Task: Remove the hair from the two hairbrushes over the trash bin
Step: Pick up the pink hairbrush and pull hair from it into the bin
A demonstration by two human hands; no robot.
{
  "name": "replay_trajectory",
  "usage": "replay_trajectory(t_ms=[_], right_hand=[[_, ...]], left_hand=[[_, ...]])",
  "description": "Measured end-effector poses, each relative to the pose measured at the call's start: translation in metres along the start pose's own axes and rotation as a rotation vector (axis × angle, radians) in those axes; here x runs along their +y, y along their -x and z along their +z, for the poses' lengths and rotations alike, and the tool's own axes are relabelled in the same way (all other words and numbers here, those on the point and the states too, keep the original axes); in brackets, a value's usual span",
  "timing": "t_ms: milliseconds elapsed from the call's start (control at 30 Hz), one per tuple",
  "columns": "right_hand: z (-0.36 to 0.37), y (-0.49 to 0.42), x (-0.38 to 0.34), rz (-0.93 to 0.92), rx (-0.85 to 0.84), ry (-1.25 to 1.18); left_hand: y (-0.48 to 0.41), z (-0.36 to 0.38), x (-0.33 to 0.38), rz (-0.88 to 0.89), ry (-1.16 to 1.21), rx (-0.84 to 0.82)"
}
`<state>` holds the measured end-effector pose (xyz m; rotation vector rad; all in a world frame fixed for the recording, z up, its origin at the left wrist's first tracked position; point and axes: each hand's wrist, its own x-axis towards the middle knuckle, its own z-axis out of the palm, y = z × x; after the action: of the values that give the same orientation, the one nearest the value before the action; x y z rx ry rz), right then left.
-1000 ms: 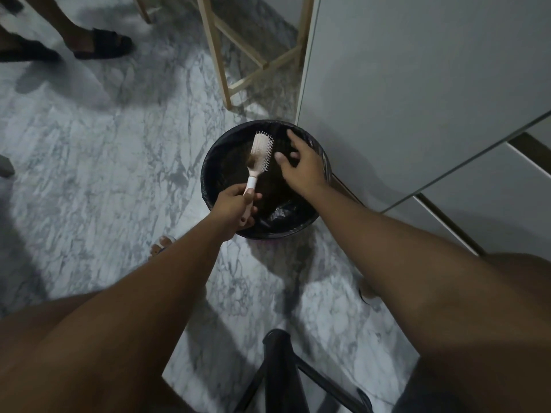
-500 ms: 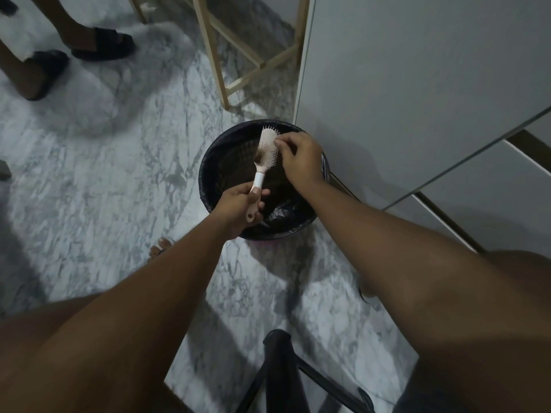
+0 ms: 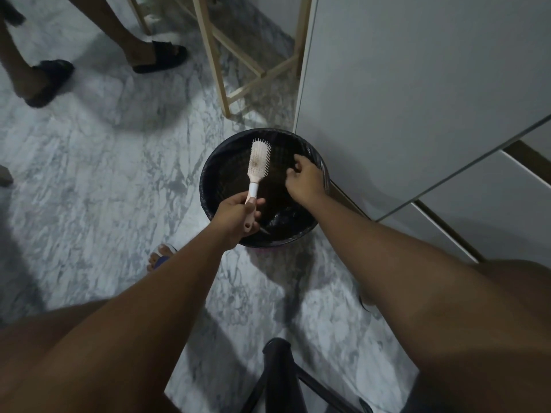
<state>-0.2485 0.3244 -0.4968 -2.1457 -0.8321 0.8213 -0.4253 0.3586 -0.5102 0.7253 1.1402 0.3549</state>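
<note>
we're on a grey-veined marble floor [image 3: 89, 180], smooth and glossy, white cabinet panels [image 3: 417, 84] off past our right hand. round trash bin [image 3: 208, 186] with a crinkly black liner sits under both hands. left hand [image 3: 238, 214] grips the pale plastic hairbrush [image 3: 258, 162] by its handle, bristles up over the bin. right hand [image 3: 305, 180] is just beside it, fingers loosely curled, can't tell if it's pinching hair.

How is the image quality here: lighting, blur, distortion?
Head view: dim indoor light; the trash bin interior reads almost black, while the pale hairbrush stands out sharply. The feet at top left are motion-blurred. Wide-angle distortion stretches both forearms, and soft shadows cross the marble floor.
</note>
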Motion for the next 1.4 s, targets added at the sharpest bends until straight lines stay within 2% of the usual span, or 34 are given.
replay_trajectory(t_ms=[100,167,233,300,500,633,733,800,900,967,1067,1133,1267,1400], right_hand=[[0.010,0.000,-0.012,-0.094,-0.044,-0.188],[0.014,-0.003,-0.017,-0.166,-0.067,-0.145],[0.015,-0.006,-0.020,-0.215,-0.001,-0.102],[0.015,-0.009,-0.021,-0.227,0.058,-0.093],[0.012,-0.011,-0.024,-0.298,0.084,-0.012],[-0.005,-0.016,-0.029,-0.398,0.317,-0.098],[-0.015,-0.021,-0.027,-0.400,0.479,-0.154],[-0.015,-0.027,-0.017,-0.338,0.423,-0.111],[-0.006,-0.025,-0.001,-0.161,0.127,0.114],[0.001,-0.018,0.002,-0.134,0.042,0.137],[0.009,-0.012,-0.006,-0.217,0.106,0.024],[0.014,-0.012,-0.012,-0.285,0.138,0.038],[0.019,-0.014,-0.020,-0.289,0.089,0.103],[0.018,-0.016,-0.028,-0.247,0.172,0.125]], left_hand=[[0.001,0.000,0.000,0.009,-0.036,-0.018],[0.001,0.000,0.001,0.016,-0.056,-0.029],[0.000,0.002,0.001,0.027,-0.064,-0.033],[0.000,0.004,0.001,0.038,-0.066,-0.027],[0.000,0.006,-0.001,0.021,-0.035,-0.034],[0.000,0.000,-0.002,0.014,0.027,0.001],[-0.001,-0.004,-0.002,0.017,0.086,0.007],[0.000,-0.005,-0.001,0.025,0.078,-0.004],[0.000,-0.002,0.000,0.030,0.052,-0.022],[-0.001,-0.001,0.000,0.029,0.029,-0.034],[0.000,0.001,0.000,0.032,0.007,-0.045],[0.001,0.004,0.000,0.033,0.000,-0.052],[0.002,0.008,-0.001,0.044,-0.010,-0.060],[-0.001,0.009,0.000,0.093,-0.112,-0.019]])
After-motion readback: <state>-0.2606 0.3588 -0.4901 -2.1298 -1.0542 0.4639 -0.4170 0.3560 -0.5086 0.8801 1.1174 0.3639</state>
